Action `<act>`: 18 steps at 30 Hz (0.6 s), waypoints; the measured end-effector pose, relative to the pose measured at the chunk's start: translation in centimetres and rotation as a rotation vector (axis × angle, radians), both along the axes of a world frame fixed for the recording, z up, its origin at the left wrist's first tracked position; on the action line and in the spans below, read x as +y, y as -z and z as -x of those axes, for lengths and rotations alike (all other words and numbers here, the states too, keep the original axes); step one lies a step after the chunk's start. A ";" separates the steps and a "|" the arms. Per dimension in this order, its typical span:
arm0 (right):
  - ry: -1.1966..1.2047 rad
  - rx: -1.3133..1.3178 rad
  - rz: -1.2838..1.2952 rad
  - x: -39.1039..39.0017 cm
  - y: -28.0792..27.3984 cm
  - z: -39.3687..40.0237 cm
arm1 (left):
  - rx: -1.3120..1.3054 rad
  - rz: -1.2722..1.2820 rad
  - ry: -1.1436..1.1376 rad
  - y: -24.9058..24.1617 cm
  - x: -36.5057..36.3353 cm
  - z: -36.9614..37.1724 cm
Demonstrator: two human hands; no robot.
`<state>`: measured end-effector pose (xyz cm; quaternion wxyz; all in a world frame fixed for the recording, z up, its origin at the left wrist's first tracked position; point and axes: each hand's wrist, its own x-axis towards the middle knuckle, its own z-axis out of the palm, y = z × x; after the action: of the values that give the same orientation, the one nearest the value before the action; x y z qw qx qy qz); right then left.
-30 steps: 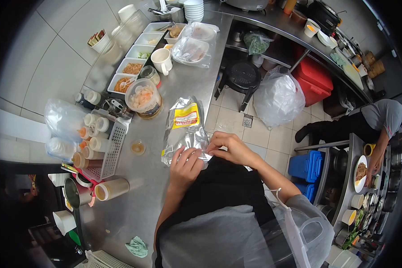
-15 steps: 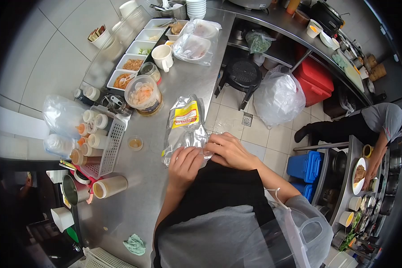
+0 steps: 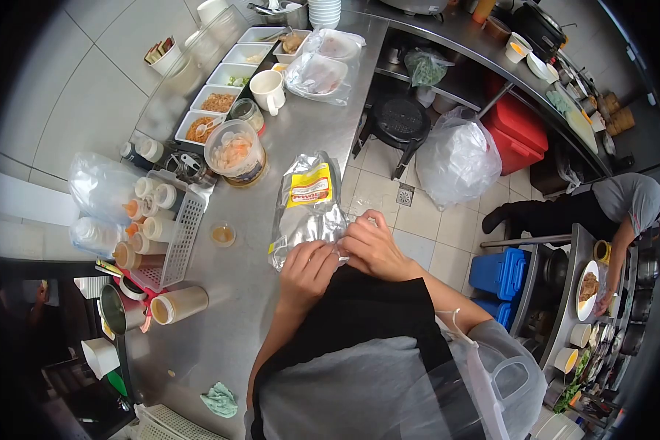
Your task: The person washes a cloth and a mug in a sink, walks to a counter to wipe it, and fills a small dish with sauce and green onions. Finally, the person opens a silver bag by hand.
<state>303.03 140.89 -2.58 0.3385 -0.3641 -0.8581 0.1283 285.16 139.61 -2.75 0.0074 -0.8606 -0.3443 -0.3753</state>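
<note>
A silver foil bag [image 3: 317, 220] with a yellow and red label lies on the steel counter at its right edge. At the bag's near end my left hand [image 3: 309, 270] has its fingers curled over the foil. My right hand [image 3: 372, 248] pinches the near right corner, its fingertips close to those of the left. The exact grip of the fingertips is partly hidden by the knuckles. Just beyond the bag stands a clear tub [image 3: 235, 150] of pale pinkish slices. A small cup [image 3: 223, 234] of brownish sauce sits to the left.
A white basket [image 3: 185, 238] of squeeze bottles and a fallen bottle [image 3: 180, 305] are at left. White trays of toppings [image 3: 218, 101], a mug [image 3: 268, 92] and bagged containers [image 3: 323, 70] line the back. Right, beyond a stool [image 3: 398, 121], a co-worker [image 3: 631, 202] reaches near a plate [image 3: 587, 290].
The foil bag has shifted slightly and its label tilts a little differently. Both hands stay on its near end, the right index finger lifted slightly. The co-worker's arm has moved a little.
</note>
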 end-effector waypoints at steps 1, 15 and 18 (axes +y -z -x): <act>-0.007 0.005 0.007 0.0 0.0 0.0 | 0.001 -0.001 -0.002 0.0 0.0 0.0; -0.016 0.101 0.158 0.1 -0.1 0.3 | 0.005 0.004 -0.009 0.4 -0.1 0.0; -0.039 0.068 0.102 0.2 -0.1 0.2 | 0.012 0.001 -0.010 0.3 -0.1 0.0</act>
<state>302.87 141.08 -2.52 0.3461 -0.3596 -0.8453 0.1907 285.19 139.50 -3.06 0.0112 -0.8611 -0.3488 -0.3698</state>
